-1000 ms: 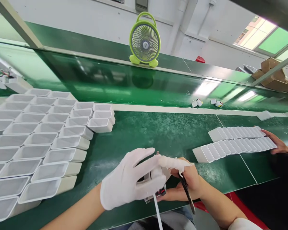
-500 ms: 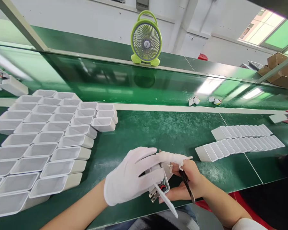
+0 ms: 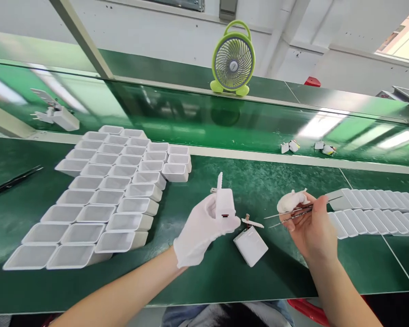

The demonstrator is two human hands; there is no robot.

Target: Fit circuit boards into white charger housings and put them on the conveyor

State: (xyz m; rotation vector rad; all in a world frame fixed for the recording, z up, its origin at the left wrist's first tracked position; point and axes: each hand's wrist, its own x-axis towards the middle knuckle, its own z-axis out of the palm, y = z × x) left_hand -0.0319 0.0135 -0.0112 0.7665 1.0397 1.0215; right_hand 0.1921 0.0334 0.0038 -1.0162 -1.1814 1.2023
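My left hand, in a white glove, is closed on a small white charger part with a metal prong and a thin white strip sticking up. My right hand is bare except for a white finger cot and pinches metal tweezers that point left. Between the hands a white charger shell lies on the green mat, with a small white piece at its top edge, just left of the tweezer tips.
A block of several empty white housings fills the mat on the left. Two rows of white housings lie at the right. A green fan stands beyond the conveyor belt. Black tweezers lie at far left.
My hands have come apart. The left hand lifted the charger part up and left; a white shell now lies on the mat. The right hand moved right, tweezers now level. The view shifted left.
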